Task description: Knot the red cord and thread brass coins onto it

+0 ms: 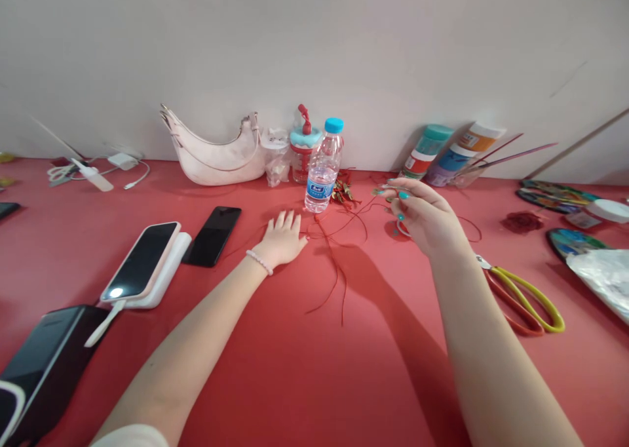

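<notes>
the red cord (334, 259) lies on the worktop (275, 368) between your hands, tails running from near the bottle (322, 172) toward you. your left hand (282, 240) is nearer, flat, palm down, fingers loosely spread, gripping nothing visible. your right hand (422, 214), raised beyond the cord's right, pinches a thin piece (394, 186) too small to identify.
</notes>
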A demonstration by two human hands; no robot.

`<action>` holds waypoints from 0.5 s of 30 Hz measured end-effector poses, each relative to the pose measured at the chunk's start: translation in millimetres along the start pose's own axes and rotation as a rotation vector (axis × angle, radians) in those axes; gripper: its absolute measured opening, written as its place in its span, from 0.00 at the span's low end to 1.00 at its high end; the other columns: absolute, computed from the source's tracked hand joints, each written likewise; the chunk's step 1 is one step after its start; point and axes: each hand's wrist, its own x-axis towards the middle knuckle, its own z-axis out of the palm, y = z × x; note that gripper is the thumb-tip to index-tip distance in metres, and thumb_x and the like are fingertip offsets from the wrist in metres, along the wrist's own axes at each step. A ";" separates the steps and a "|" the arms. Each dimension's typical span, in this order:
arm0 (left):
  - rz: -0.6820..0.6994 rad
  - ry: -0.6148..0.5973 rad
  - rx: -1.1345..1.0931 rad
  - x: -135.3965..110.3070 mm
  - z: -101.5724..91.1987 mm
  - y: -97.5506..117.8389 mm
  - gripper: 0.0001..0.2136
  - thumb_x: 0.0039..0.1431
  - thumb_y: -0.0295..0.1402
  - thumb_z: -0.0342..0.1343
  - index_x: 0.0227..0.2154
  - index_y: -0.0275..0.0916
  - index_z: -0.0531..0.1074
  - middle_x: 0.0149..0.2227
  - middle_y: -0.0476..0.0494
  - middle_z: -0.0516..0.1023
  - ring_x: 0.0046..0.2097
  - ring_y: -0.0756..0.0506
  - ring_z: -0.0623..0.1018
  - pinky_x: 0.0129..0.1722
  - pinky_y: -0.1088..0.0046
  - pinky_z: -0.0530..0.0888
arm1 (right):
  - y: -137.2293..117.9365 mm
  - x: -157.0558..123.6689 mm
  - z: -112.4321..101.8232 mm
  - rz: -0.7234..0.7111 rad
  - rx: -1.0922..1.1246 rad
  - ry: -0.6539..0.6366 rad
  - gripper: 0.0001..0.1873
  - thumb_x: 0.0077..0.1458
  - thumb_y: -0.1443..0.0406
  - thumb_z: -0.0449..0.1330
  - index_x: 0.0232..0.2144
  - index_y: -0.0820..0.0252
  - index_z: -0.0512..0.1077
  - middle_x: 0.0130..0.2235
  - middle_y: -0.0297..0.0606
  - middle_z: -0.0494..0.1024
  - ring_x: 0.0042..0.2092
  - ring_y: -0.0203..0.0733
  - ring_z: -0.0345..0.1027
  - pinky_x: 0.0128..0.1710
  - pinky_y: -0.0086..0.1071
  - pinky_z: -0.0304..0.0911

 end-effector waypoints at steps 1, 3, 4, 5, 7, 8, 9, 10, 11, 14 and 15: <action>0.021 -0.042 -0.019 -0.1 2.1 2.7 0.33 0.62 0.46 0.32 0.63 0.27 0.41 0.66 0.33 0.38 0.65 0.35 0.42 0.60 0.52 0.49 | -1.8 -0.2 1.0 -0.006 -0.004 -0.007 0.15 0.42 0.68 0.55 0.36 0.56 0.72 0.34 0.33 0.76 0.22 0.29 0.56 0.26 0.28 0.60; -0.005 -0.104 -0.025 0.1 4.1 2.7 0.35 0.61 0.50 0.29 0.63 0.27 0.40 0.66 0.33 0.36 0.65 0.35 0.41 0.60 0.49 0.47 | -3.6 1.3 0.6 -0.028 -0.020 0.047 0.16 0.41 0.69 0.54 0.37 0.56 0.71 0.34 0.33 0.77 0.20 0.27 0.52 0.26 0.27 0.59; -0.039 -0.115 -0.013 0.4 3.8 0.4 0.36 0.60 0.50 0.29 0.63 0.27 0.39 0.66 0.33 0.36 0.65 0.35 0.40 0.60 0.47 0.46 | -3.9 2.7 -1.0 -0.042 -0.035 0.105 0.17 0.40 0.70 0.53 0.36 0.57 0.71 0.33 0.33 0.77 0.19 0.26 0.50 0.24 0.27 0.57; -0.085 -0.120 0.004 0.9 3.0 -3.1 0.36 0.60 0.51 0.29 0.63 0.27 0.39 0.66 0.32 0.36 0.65 0.35 0.40 0.59 0.45 0.46 | -4.0 4.2 -3.5 -0.055 -0.061 0.174 0.17 0.39 0.71 0.52 0.35 0.58 0.71 0.32 0.33 0.77 0.19 0.26 0.50 0.23 0.26 0.55; -0.209 -0.123 0.041 2.1 0.1 -11.4 0.38 0.59 0.52 0.30 0.63 0.25 0.41 0.65 0.29 0.38 0.65 0.33 0.40 0.58 0.43 0.46 | -4.2 6.8 -10.0 -0.083 -0.149 0.325 0.18 0.37 0.73 0.50 0.32 0.61 0.71 0.29 0.35 0.77 0.18 0.27 0.50 0.20 0.25 0.51; -0.278 -0.117 0.062 2.6 -1.3 -15.3 0.39 0.58 0.53 0.31 0.62 0.24 0.42 0.65 0.28 0.39 0.65 0.32 0.40 0.58 0.43 0.46 | -4.7 7.4 -13.6 -0.099 -0.208 0.388 0.18 0.36 0.73 0.49 0.32 0.62 0.71 0.28 0.36 0.77 0.19 0.28 0.52 0.19 0.25 0.50; -0.340 -0.107 0.082 2.9 -2.4 -18.3 0.40 0.57 0.55 0.31 0.62 0.23 0.44 0.65 0.27 0.40 0.65 0.32 0.41 0.58 0.43 0.45 | -5.5 7.6 -17.0 -0.120 -0.275 0.440 0.19 0.36 0.74 0.49 0.33 0.62 0.71 0.28 0.37 0.77 0.20 0.29 0.56 0.20 0.26 0.50; -0.391 -0.092 0.098 2.9 -3.0 -20.1 0.41 0.57 0.56 0.32 0.62 0.23 0.45 0.64 0.25 0.42 0.65 0.31 0.41 0.58 0.42 0.45 | -6.6 7.4 -19.8 -0.146 -0.347 0.477 0.21 0.36 0.74 0.48 0.35 0.62 0.71 0.29 0.38 0.77 0.21 0.31 0.60 0.20 0.27 0.52; -0.424 -0.067 0.110 2.8 -3.1 -20.3 0.42 0.56 0.56 0.32 0.61 0.22 0.46 0.64 0.24 0.43 0.65 0.30 0.42 0.58 0.42 0.45 | -7.9 6.7 -22.0 -0.171 -0.419 0.502 0.22 0.37 0.74 0.48 0.36 0.62 0.71 0.30 0.39 0.78 0.24 0.33 0.64 0.22 0.28 0.55; -0.392 0.099 0.113 1.6 0.4 -11.6 0.40 0.58 0.54 0.33 0.61 0.22 0.46 0.64 0.24 0.44 0.64 0.29 0.44 0.57 0.42 0.48 | -11.5 3.9 -24.1 -0.201 -0.632 0.530 0.23 0.39 0.74 0.48 0.38 0.60 0.72 0.31 0.39 0.78 0.31 0.39 0.70 0.29 0.32 0.61; -0.317 0.151 0.103 1.1 2.5 -6.4 0.38 0.59 0.53 0.32 0.62 0.23 0.45 0.64 0.26 0.44 0.64 0.29 0.44 0.58 0.43 0.48 | -12.0 3.0 -23.7 -0.197 -0.700 0.533 0.22 0.39 0.74 0.48 0.37 0.59 0.72 0.31 0.39 0.78 0.32 0.40 0.71 0.32 0.33 0.63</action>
